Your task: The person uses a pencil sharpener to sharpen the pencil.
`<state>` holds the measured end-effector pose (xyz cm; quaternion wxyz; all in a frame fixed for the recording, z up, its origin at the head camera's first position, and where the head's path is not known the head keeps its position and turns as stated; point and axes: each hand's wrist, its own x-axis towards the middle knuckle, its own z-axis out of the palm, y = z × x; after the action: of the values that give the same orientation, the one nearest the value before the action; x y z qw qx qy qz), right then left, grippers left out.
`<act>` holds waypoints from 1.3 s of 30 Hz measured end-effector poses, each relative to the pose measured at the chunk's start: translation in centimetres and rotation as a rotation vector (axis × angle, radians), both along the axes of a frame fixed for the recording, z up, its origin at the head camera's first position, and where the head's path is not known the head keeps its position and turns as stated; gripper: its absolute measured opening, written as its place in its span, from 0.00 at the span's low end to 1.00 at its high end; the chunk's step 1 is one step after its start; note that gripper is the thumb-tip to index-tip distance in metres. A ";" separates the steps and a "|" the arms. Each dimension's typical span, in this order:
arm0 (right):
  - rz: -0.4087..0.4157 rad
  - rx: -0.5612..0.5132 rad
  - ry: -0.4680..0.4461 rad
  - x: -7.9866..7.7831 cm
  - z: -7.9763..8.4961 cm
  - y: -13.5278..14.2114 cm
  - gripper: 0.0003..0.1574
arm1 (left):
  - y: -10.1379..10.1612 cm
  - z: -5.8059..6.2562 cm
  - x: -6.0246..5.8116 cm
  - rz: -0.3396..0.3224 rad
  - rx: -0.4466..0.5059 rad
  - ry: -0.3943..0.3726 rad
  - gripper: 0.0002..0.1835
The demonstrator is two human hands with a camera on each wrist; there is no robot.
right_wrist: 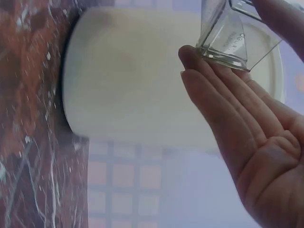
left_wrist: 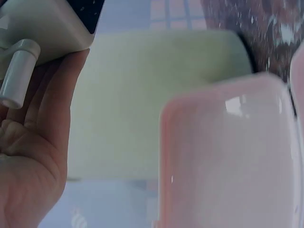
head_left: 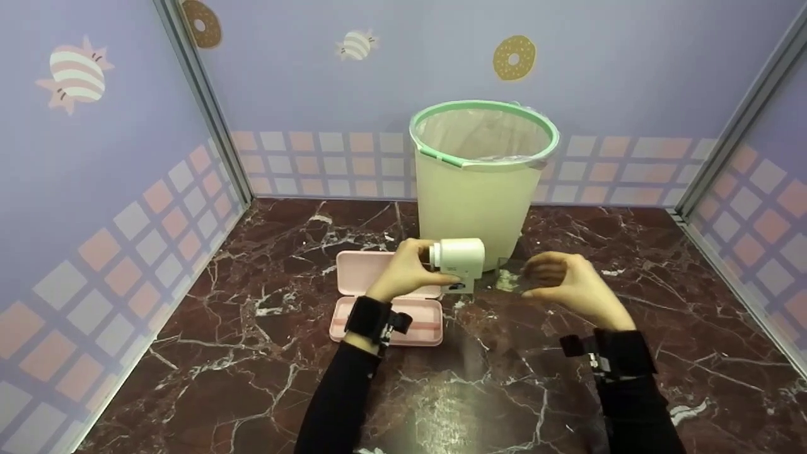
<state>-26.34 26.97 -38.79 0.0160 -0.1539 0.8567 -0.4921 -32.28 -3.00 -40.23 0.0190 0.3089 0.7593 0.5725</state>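
Observation:
My left hand point(head_left: 408, 272) grips a white plastic device point(head_left: 462, 254) with rounded edges, held sideways above the table. In the left wrist view a short white tube-like spout point(left_wrist: 19, 78) sticks out of it, and a dark glossy panel point(left_wrist: 88, 12) covers one side. My right hand point(head_left: 570, 287) holds a clear rectangular container point(right_wrist: 228, 45) between thumb and fingers, just right of the white device and apart from it. Small lettering shows on the clear wall. An open pink case point(head_left: 386, 318) lies on the table beneath and beside my left hand.
A tall cream bin point(head_left: 476, 195) with a green rim and a clear liner stands behind my hands. The dark red marbled table point(head_left: 252, 378) is bounded by patterned panels point(head_left: 302, 82) at the back and both sides.

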 end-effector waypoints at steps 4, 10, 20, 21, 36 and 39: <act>-0.029 -0.014 -0.016 0.1 0.2 1.1 0.36 | -0.5 0.3 -0.2 0.001 0.005 0.010 0.26; -0.030 -0.016 -0.025 0.0 0.2 1.3 0.35 | -0.5 0.5 -0.1 -0.004 -0.010 0.015 0.25; -0.029 0.011 -0.002 0.0 0.0 0.9 0.37 | -0.3 0.5 -0.2 -0.010 -0.037 0.043 0.25; -0.034 0.018 0.000 0.1 0.1 0.9 0.37 | -0.3 0.4 -0.2 -0.009 -0.041 0.043 0.25; -0.171 0.075 0.125 1.2 2.8 0.6 0.40 | 0.0 -0.2 0.0 -0.024 -0.057 0.008 0.24; -0.183 0.064 0.144 1.1 3.9 0.7 0.39 | 0.0 -0.2 -0.1 -0.027 -0.060 0.004 0.25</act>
<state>-25.21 27.70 -34.89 -0.0859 -0.1095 0.8813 -0.4516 -32.39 -2.99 -40.47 0.0348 0.3195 0.7720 0.5484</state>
